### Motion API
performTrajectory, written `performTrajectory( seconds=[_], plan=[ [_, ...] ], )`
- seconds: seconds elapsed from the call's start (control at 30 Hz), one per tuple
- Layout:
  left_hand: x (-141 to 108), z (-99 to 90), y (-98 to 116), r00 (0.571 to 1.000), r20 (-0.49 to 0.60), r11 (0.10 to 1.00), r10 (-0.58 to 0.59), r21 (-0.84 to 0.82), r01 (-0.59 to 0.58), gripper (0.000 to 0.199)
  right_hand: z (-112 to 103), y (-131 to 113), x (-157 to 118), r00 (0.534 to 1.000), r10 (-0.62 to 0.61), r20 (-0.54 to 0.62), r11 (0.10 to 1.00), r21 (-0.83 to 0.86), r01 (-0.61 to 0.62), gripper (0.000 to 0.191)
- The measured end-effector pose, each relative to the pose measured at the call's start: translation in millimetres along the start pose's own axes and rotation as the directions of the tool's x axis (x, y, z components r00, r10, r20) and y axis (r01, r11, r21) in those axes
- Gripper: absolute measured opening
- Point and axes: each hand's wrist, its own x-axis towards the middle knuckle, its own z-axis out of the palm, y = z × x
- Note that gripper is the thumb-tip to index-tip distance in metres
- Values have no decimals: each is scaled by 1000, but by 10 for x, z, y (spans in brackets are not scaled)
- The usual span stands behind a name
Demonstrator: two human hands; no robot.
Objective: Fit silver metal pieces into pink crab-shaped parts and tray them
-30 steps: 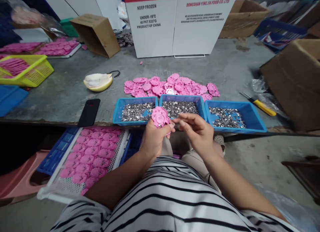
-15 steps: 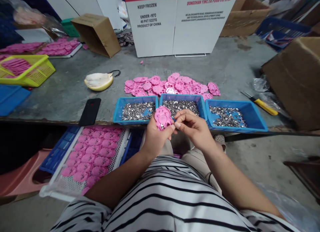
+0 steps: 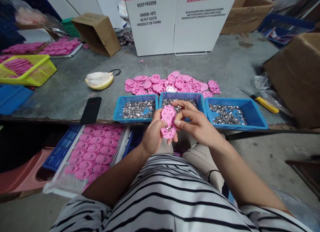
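My left hand (image 3: 153, 133) is closed around a pink plastic piece (image 3: 169, 117) with a scalloped outline, its thumb pressing on the lower left face. Small shiny metal bits show in the lower part of this piece. At its right edge, my right hand (image 3: 193, 122) grips with bent fingers and thumb; whether a small part is also between those fingertips, I cannot make out. Just beyond the hands stand blue trays of small metal parts: a left tray (image 3: 115, 109), a middle tray (image 3: 203, 106) partly hidden by my right hand, and a right tray (image 3: 260, 117).
A heap of pink pieces (image 3: 185, 83) lies behind the trays. Left are a phone (image 3: 91, 110) and a fruit rind (image 3: 102, 85); right, a yellow-handled screwdriver (image 3: 267, 104). Below the table edge, a white perforated tray (image 3: 58, 177) holds pink pieces. A white carton (image 3: 155, 38) stands behind.
The pink piece has turned more upright and shifted slightly right and down. My right fingers have moved from its lower corner up along its right edge.
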Motion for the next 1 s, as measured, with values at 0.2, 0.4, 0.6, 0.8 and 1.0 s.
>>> performTrajectory(
  seconds=[0.2, 0.4, 0.6, 0.8, 1.0],
  plan=[
    [-12, 4, -4, 999, 32, 1000, -15, 26, 14, 51, -27, 12, 15, 998, -27, 63, 998, -48, 30, 17],
    [-5, -2, -27, 998, 55, 1000, -16, 13, 15, 56, -44, 9, 7, 995, -10, 100, 1000, -15, 11, 20],
    [6, -16, -39, 997, 71, 999, -15, 33, 13, 50, -67, 14, 0, 992, -12, 122, 999, -44, 18, 21],
    [21, -36, -43, 997, 77, 994, -13, 108, 5, 46, -93, -10, 22, 987, -19, 161, 995, -89, 34, 25],
    [41, -41, -37, 996, 80, 991, -29, 129, 18, 46, -92, -1, 61, 982, -26, 187, 995, -87, 43, 27]
  ],
)
